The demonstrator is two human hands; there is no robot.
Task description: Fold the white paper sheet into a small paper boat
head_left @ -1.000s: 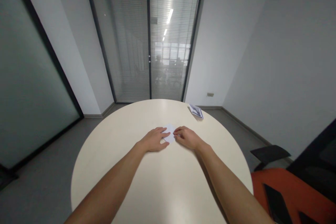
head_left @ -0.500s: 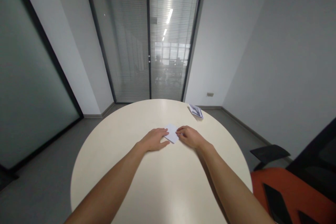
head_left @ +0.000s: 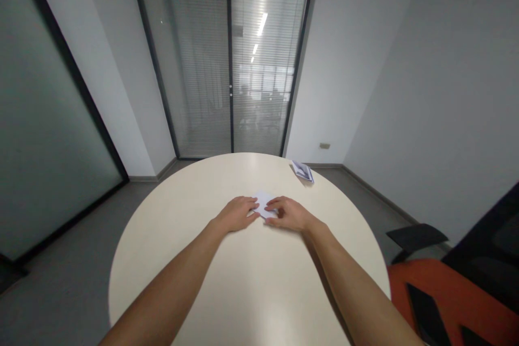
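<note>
A small white sheet of paper (head_left: 263, 198), apparently folded, lies flat on the round table between my hands. My left hand (head_left: 238, 213) rests at its left edge, fingers stretched out over the paper and thumb at the near corner. From the right, my right hand (head_left: 287, 213) reaches over the sheet with curved fingers on top. Its thumb touches down near the bottom corner, apart from the fingers. The hands cover both sides of the paper, so its full outline is hidden.
A folded printed paper (head_left: 302, 171) sits near the far right edge of the cream table (head_left: 243, 281). An orange chair (head_left: 466, 303) with a black armrest (head_left: 417, 235) stands at the right. Beyond the table is a glass partition with blinds (head_left: 194, 65).
My right hand has shifted left onto the paper, its fingers and thumb now spread over the right part. The left thumb has drawn slightly upward to the paper's near corner.
</note>
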